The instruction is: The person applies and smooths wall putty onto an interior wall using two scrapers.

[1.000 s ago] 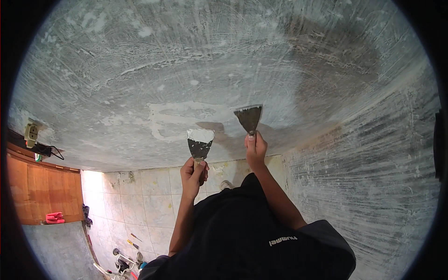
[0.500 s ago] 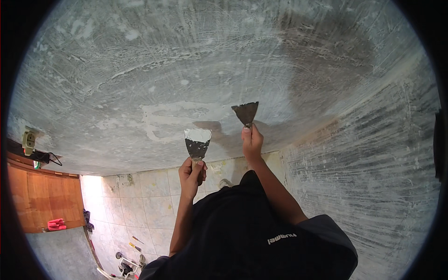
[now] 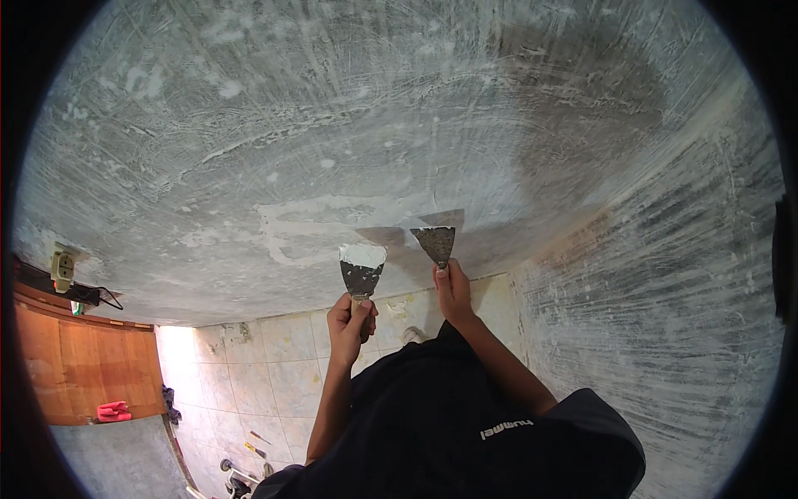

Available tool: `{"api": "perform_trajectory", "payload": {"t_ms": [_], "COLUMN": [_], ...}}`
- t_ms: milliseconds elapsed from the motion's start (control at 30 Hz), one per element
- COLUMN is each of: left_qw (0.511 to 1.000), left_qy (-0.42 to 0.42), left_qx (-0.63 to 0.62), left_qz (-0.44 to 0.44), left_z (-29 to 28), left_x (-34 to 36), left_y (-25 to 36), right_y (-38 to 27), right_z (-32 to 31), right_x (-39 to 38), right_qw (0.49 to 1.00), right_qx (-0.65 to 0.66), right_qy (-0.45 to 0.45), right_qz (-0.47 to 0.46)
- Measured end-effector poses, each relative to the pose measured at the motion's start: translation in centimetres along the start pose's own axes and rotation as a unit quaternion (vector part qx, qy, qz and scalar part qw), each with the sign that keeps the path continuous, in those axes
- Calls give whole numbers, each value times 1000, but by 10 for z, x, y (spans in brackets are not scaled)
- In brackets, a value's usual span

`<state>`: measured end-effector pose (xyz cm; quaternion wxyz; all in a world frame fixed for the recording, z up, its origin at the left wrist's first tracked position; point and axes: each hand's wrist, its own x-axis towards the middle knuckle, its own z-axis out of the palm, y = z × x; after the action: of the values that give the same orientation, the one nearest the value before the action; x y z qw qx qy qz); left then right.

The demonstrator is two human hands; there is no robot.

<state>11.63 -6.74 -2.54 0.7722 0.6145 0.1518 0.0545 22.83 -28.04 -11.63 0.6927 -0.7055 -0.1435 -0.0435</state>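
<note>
My left hand [image 3: 349, 327] grips a putty knife [image 3: 362, 273] upright, its dark blade topped with a thick band of white paste. Just right of it, my right hand [image 3: 455, 298] holds a second, darker scraper [image 3: 433, 242] by the handle, with only flecks of white along its edge. Both blades are in front of a grey, streaky plastered wall [image 3: 399, 133], where a paler patch [image 3: 283, 220] shows left of the blades; whether either blade touches the wall I cannot tell.
A roughly plastered side wall [image 3: 640, 333] runs down the right. On the left are a socket block [image 3: 62, 270] with cable, a wooden cabinet [image 3: 91, 358] and a pink cloth [image 3: 114, 411]. Small tools [image 3: 253, 449] and a white wheeled frame [image 3: 239, 486] lie on the tiled floor [image 3: 274, 382].
My right hand and its scraper have dropped noticeably, closer to the level of the left blade. My left hand and the surroundings sit slightly lower in the picture.
</note>
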Motion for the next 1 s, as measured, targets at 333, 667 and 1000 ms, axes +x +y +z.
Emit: {"api": "perform_trajectory", "payload": {"t_ms": [333,667,1000], "left_qw": [1000,1000,1000], "left_qy": [12,8,13], "left_qx": [-6,-3,2], "left_qz": [9,-17,-19], "left_z": [3,1,1], "left_x": [5,-4,-4], "left_y": [-8,-5,-9], "right_y": [11,31,2], "right_z": [-8,-4,1], "right_x": [34,48,38], "right_qw": [995,997,995], "right_qx": [-78,-27,-52], "right_qy": [-68,-68,-76], "right_qz": [-10,-11,-40]}}
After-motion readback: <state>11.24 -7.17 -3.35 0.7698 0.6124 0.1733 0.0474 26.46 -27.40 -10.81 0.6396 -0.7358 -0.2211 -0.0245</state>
